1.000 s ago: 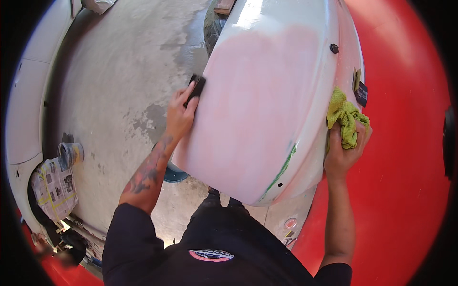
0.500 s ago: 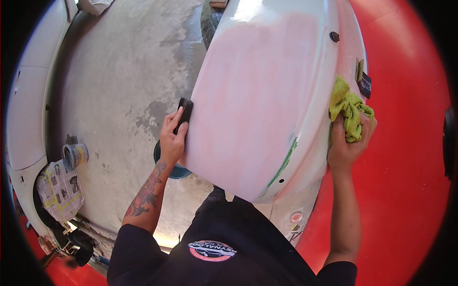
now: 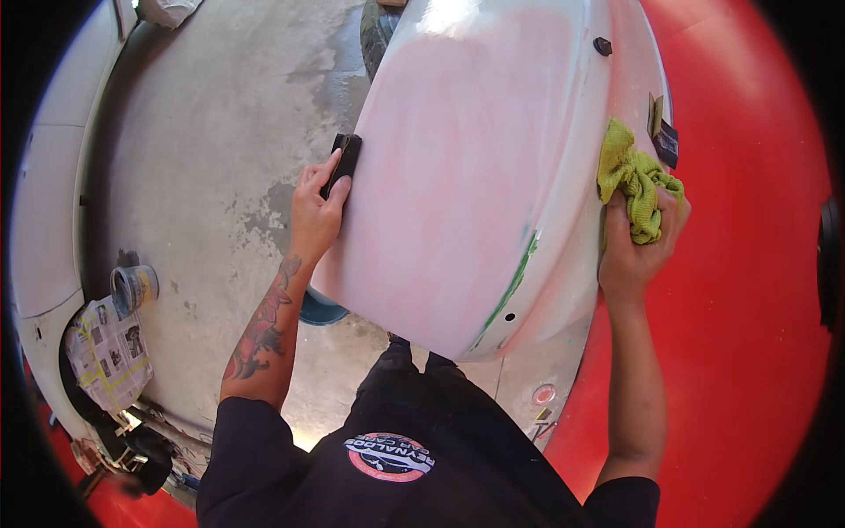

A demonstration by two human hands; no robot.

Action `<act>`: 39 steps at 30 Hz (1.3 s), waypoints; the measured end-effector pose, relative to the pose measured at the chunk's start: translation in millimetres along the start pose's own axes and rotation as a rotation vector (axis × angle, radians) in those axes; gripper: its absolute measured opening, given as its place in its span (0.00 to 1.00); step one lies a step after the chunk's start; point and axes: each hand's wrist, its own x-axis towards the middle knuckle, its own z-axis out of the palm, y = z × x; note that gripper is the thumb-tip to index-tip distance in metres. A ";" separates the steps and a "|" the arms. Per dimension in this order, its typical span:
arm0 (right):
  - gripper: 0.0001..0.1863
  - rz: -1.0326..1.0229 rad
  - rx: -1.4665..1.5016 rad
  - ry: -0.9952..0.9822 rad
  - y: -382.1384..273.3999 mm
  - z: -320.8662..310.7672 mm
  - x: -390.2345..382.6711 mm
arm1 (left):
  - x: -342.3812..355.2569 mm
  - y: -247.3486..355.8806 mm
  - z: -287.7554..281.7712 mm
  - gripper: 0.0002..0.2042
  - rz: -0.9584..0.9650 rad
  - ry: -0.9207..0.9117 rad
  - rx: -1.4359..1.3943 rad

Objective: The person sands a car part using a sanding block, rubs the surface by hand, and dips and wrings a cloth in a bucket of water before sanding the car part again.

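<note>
A white car body panel (image 3: 458, 194) with a large pinkish, dull patch spreads out in front of me. My left hand (image 3: 315, 211) grips a black sanding block (image 3: 344, 165) at the panel's left edge, thumb on one side and fingers on the other. Over at the right side, my right hand (image 3: 635, 260) has a bunched yellow-green cloth (image 3: 641, 189) in its fingers, resting against the panel's curved edge. A green streak (image 3: 515, 286) runs along the lower right of the panel, near a small dark hole (image 3: 510, 317).
Dark folded pieces, perhaps sandpaper (image 3: 664, 141), sit at the panel's right edge. Below its left edge a dark teal bucket (image 3: 323, 311) stands on the concrete floor (image 3: 211, 158). Farther left are a grey bucket (image 3: 135, 289), newspaper masking (image 3: 110, 352) and a white car body (image 3: 57, 220).
My left hand and the sanding block have slid away from me along the panel's left edge. My right hand still holds the cloth, and the whole view has shifted slightly.
</note>
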 end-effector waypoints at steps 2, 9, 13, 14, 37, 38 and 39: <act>0.12 -0.013 -0.023 -0.006 -2.4 0.5 -0.8 | 24.1 6.1 2.3 0.22 -0.048 -0.030 -0.016; 0.15 0.005 0.013 -0.003 -0.2 10.0 -0.5 | 139.3 22.2 36.5 0.22 -0.054 0.049 0.144; 0.16 -0.011 0.052 0.023 10.0 11.0 0.0 | 13.2 0.3 5.0 0.21 -0.002 0.076 -0.017; 0.16 -0.025 0.034 0.030 12.5 7.9 0.9 | -32.3 -7.5 -7.8 0.21 0.045 0.086 0.016; 0.17 0.027 -0.023 0.062 7.4 5.5 0.5 | -157.4 84.9 -35.9 0.25 0.223 -0.058 0.000; 0.17 0.029 -0.036 0.071 7.6 5.5 -0.6 | -159.6 79.6 -43.5 0.26 0.254 -0.158 -0.030; 0.17 0.028 -0.038 0.071 9.0 4.0 -1.1 | -146.5 67.8 -39.0 0.26 0.296 -0.141 -0.033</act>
